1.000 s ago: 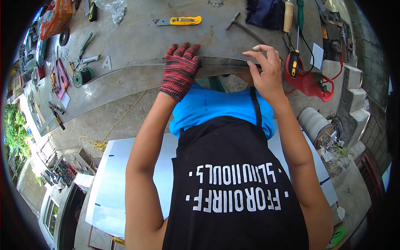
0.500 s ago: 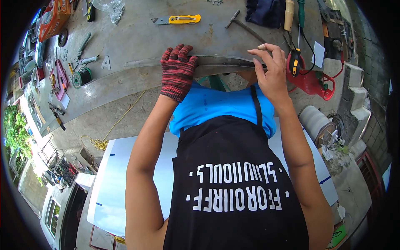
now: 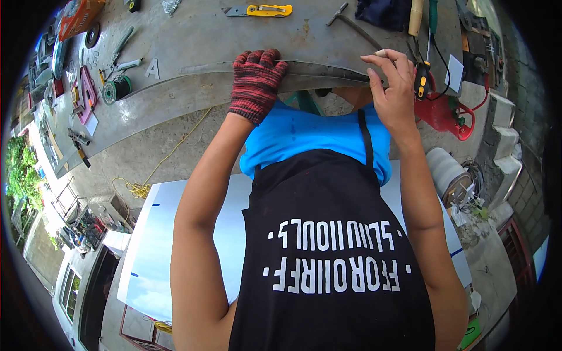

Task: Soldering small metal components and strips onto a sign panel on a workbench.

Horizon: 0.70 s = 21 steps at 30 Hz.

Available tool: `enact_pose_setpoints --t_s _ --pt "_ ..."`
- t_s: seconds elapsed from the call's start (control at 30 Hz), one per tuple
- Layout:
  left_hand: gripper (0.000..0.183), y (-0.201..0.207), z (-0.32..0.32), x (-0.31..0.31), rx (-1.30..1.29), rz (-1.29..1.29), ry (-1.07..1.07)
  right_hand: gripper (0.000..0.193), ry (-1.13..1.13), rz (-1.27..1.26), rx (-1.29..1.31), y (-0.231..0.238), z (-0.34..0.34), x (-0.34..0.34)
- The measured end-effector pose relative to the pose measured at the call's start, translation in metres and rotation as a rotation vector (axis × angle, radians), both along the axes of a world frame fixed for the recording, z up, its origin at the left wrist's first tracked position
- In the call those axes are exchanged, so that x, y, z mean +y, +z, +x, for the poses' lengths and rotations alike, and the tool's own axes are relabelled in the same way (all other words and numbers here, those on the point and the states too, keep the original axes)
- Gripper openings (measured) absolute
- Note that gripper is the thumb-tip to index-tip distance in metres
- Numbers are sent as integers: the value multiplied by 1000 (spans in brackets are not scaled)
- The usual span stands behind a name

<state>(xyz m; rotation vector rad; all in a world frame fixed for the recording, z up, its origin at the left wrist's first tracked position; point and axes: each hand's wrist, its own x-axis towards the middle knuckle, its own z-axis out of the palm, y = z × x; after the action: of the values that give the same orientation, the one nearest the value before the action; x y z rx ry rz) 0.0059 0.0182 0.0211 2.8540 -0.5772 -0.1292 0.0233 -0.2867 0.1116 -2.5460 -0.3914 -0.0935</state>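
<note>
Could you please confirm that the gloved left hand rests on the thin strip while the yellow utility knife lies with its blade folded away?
Not quite: in the head view, the yellow utility knife lies with its blade out, pointing left. The gloved left hand does rest on the thin strip.

looks bright with daylight, strongest at the left, washing out nearly to white beside the foliage [image 3: 21,175]. lays a pale sheen across the left of the metal tabletop [image 3: 193,38] and gleams off the white sheet [image 3: 155,245]. sinks to deep shadow inside the doorway [image 3: 96,301]. bends straight edges toward the rim, ending in black corners. renders the gloved left hand [image 3: 256,86] crisply, softening outward.
</note>
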Motion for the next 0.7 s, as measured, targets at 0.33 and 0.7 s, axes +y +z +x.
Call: enact_pose_setpoints --t_s 0.33,0.7 --pt "25 -1 1 1 -17 -3 6 25 -44 24 -17 15 5 -3" --pt "22 6 -5 2 -38 -17 6 24 -90 79 20 23 26 -7"
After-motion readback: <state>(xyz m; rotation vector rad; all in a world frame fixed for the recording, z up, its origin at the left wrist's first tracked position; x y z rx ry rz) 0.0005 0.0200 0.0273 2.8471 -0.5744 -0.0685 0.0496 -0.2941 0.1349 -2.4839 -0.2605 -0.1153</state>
